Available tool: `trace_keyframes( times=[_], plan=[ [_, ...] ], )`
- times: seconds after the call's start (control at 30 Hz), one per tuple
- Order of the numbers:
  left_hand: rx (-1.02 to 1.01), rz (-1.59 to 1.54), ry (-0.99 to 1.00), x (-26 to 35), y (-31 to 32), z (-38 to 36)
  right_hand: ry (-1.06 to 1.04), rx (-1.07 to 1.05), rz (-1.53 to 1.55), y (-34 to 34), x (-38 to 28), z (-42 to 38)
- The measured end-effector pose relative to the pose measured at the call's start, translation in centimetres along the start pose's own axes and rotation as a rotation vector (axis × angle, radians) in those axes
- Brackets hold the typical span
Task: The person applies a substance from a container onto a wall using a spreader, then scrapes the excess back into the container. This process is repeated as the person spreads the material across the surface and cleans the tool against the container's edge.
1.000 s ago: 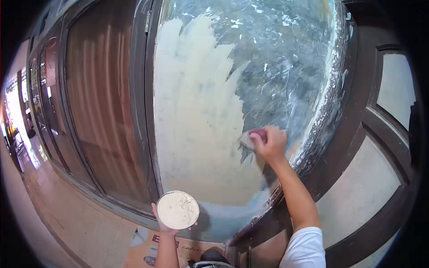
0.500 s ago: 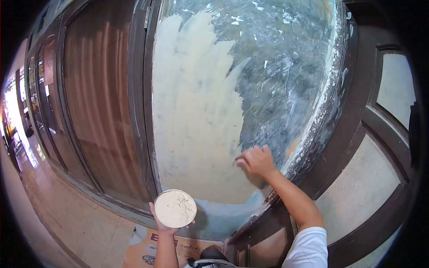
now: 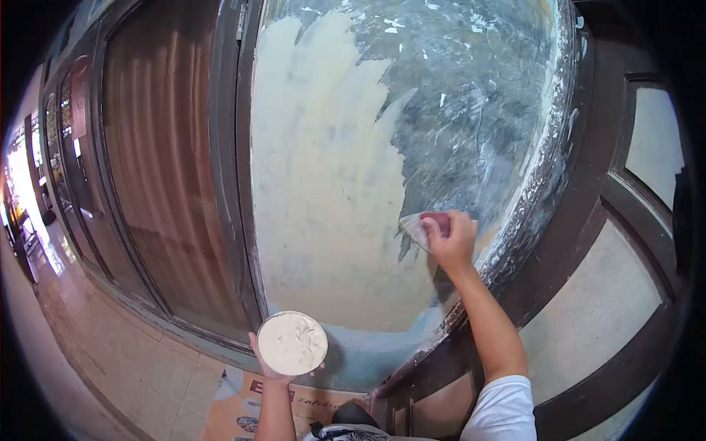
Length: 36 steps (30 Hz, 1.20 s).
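Note:
My right hand (image 3: 456, 239) grips a putty knife (image 3: 418, 229) with a reddish handle, its pale, smeared blade against the wall at the edge of the coated area. Cream putty (image 3: 323, 191) covers the left and lower part of the wall panel in streaks with a ragged right edge. To the right of it the bare wall (image 3: 471, 125) is mottled grey with white flecks. Low in front of me, my left hand (image 3: 266, 367) supports a round tub of putty (image 3: 293, 342) from below, fingers wrapped around its side. The putty surface in the tub is lumpy.
A dark-framed glass window (image 3: 158, 162) with a brown curtain stands left of the panel. On the right is a dark wooden door (image 3: 566, 294) with pale panels, beside a paint-flaked edge (image 3: 540, 158). Printed cardboard (image 3: 228, 411) lies on the tiled floor (image 3: 140, 353).
My right hand has moved up and to the right along the wall, and the putty knife now shows clearly. Fresh putty reaches farther right near the bottom. The tub has barely shifted.

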<state>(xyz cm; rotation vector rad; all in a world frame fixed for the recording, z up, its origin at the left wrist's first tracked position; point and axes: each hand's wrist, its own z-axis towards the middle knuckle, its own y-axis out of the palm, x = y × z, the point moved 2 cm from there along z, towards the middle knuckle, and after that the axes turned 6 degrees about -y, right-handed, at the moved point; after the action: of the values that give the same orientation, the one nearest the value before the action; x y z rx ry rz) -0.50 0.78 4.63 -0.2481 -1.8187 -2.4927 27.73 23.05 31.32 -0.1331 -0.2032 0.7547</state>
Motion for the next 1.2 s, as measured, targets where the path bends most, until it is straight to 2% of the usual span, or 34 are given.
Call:
trace_keyframes(
  times=[0.03, 0.1, 0.13, 0.17, 0.23, 0.27, 0.3, 0.37, 0.43, 0.5, 0.53, 0.63, 0.67, 0.7, 0.77, 0.8, 0.83, 0.9, 0.97, 1.03, 1.07, 1.1, 1.17, 1.2],
  plan=[
    [0.053, -0.027, 0.038, 0.0, 0.1, 0.0, -0.001, 0.002, 0.002, -0.1, -0.1, -0.1],
    [0.006, -0.024, 0.012, 0.3, 0.9, -0.1, -0.006, -0.26, 0.155, -0.1, -0.5, -1.2],
    [0.057, 0.011, 0.027, 0.3, 1.4, -0.1, -0.244, -0.327, 0.114, -0.2, -1.6, -2.4],
    [0.107, 0.047, 0.043, 0.3, 1.6, -0.2, -0.244, -0.328, 0.113, 0.1, -1.7, -3.6],
    [0.043, 0.061, 0.011, 0.5, 1.1, 0.0, -0.562, -0.411, 0.038, 1.0, -2.8, -4.6],
    [0.017, 0.042, 0.018, 0.5, 0.9, 0.0, -0.401, -0.368, -0.061, 1.1, -1.8, -3.8],
    [-0.009, 0.019, 0.026, 0.4, 1.0, 0.2, -0.402, -0.367, -0.062, 1.1, -1.6, -2.3],
    [0.029, 0.027, 0.042, 0.3, 1.6, 0.1, 0.105, 0.119, 0.005, 0.1, 0.0, -0.1],
    [0.062, 0.075, 0.033, 0.6, 1.5, -0.3, 0.137, 0.067, 0.02, -0.5, -0.5, -0.9],
    [0.136, 0.04, 0.078, 0.7, 2.0, -0.5, -0.216, -0.616, 0.096, -0.1, -1.9, -2.9],
    [0.13, 0.026, 0.07, 0.7, 2.4, -0.4, -0.219, -0.618, 0.092, 0.0, -1.9, -2.7],
    [0.075, 0.032, 0.037, 1.0, 1.2, -0.5, -0.149, -0.566, -0.088, 1.0, -2.0, -1.3],
    [0.088, 0.058, 0.051, 1.1, 1.0, -0.4, -0.035, -0.129, -0.049, 1.0, -0.2, -0.8],
    [0.101, 0.082, 0.067, 1.1, 0.9, -0.4, -0.035, -0.128, -0.047, 1.0, 0.7, -0.1],
    [0.113, 0.046, 0.08, 1.2, 1.5, -0.9, 0.029, 0.118, -0.039, 0.4, 2.0, 0.5],
    [0.116, 0.038, 0.1, 1.4, 1.4, -1.1, -0.072, -0.11, 0.044, 0.3, 1.5, -0.5],
    [0.117, 0.026, 0.12, 1.6, 1.3, -1.2, -0.076, -0.11, 0.042, 0.2, 0.7, -2.0],
    [0.034, 0.011, 0.105, 1.9, 1.0, -1.2, -0.514, -0.444, 0.062, 1.2, -1.8, -4.3],
    [0.051, 0.003, 0.139, 2.4, 1.3, -1.2, -0.57, -0.451, -0.028, 1.4, -1.7, -3.5],
    [0.059, -0.002, 0.152, 2.7, 1.3, -1.2, -0.035, -0.033, -0.011, 0.5, -0.7, 1.0],
    [0.044, 0.035, 0.144, 2.8, 1.3, -1.2, 0.02, 0.153, -0.049, 0.6, 0.7, 1.5],
    [0.032, 0.071, 0.136, 2.8, 1.3, -1.4, 0.021, 0.15, -0.049, 0.4, 0.6, 1.2],
    [0.04, 0.059, 0.136, 2.7, 1.4, -1.4, -0.116, -0.066, 0.034, -0.1, -0.5, 0.5],
    [0.045, 0.045, 0.136, 2.5, 1.4, -1.4, -0.088, -0.554, 0.183, -0.6, -2.1, 0.7]
  ],
)
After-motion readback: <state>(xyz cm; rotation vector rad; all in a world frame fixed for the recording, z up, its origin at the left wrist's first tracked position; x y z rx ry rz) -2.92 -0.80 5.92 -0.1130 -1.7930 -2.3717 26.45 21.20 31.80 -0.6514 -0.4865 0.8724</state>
